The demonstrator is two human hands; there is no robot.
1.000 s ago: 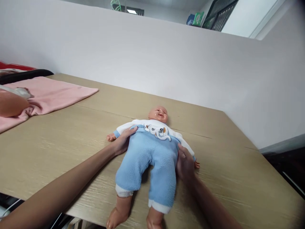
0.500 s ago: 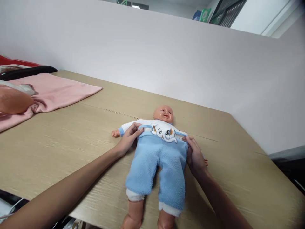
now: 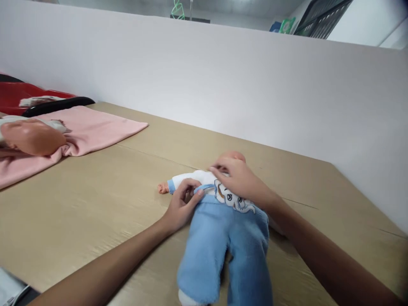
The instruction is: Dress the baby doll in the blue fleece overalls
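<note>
A baby doll [image 3: 229, 238] lies on its back on the table, dressed in light blue fleece overalls with a white elephant on the bib and a white long-sleeved top. My left hand [image 3: 185, 204] is at the side of the bib, thumb and curled fingers gripping the overalls' edge by the blue strap [image 3: 208, 186]. Over the doll's upper chest reaches my right hand [image 3: 237, 176], fingers bent and partly apart near the collar, hiding most of the doll's head [image 3: 234, 154]. No held thing shows in it. The doll's lower legs are cut off by the view's bottom edge.
At the left, a second doll [image 3: 35, 136] lies on a pink blanket [image 3: 105, 127]. Behind it stands a red container [image 3: 12, 95] with a black rim and white cloth inside. A white wall [image 3: 204, 80] borders the table's [image 3: 95, 204] far side.
My right hand has left the right side of the overalls and moved up and left over the doll's collar. My left hand stays at the bib's left side. The view has shifted slightly.
</note>
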